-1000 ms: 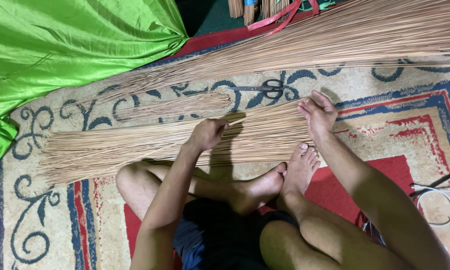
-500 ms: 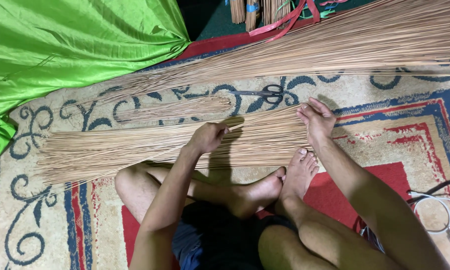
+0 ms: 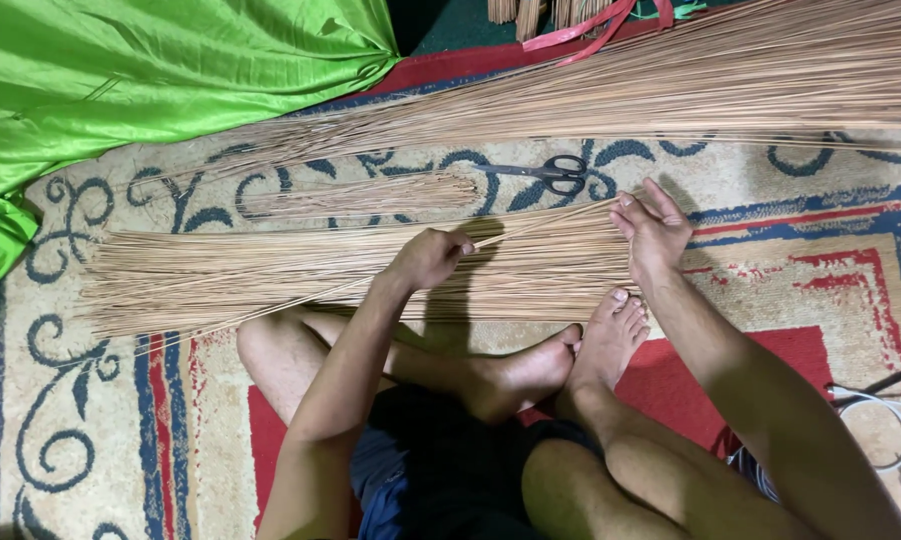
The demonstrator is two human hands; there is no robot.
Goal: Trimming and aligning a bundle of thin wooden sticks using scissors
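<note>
The left hand (image 3: 428,258), in the middle of the frame, is curled shut, pinching what looks like one or a few thin sticks lifted from the flat bundle of palm-leaf ribs (image 3: 270,275) under it. The right hand (image 3: 652,228), right of centre, is open, fingers together and straight, its palm pressed against the bundle's squared right end. Judging by that even end, the ribs are largely aligned, though the left end fans out loose and nothing binds them yet. The bundle lies across the patterned carpet (image 3: 830,250) just beyond the person's bare feet (image 3: 610,335), its long axis running left to right with a slight upward tilt toward the right.

Just beyond it lies a smaller bundle (image 3: 370,195), and a pair of scissors (image 3: 550,173) with tips pointing left. Farther still, a big heap of ribs (image 3: 670,85) sweeps to the upper right. Green cloth (image 3: 120,70) fills the upper left.
</note>
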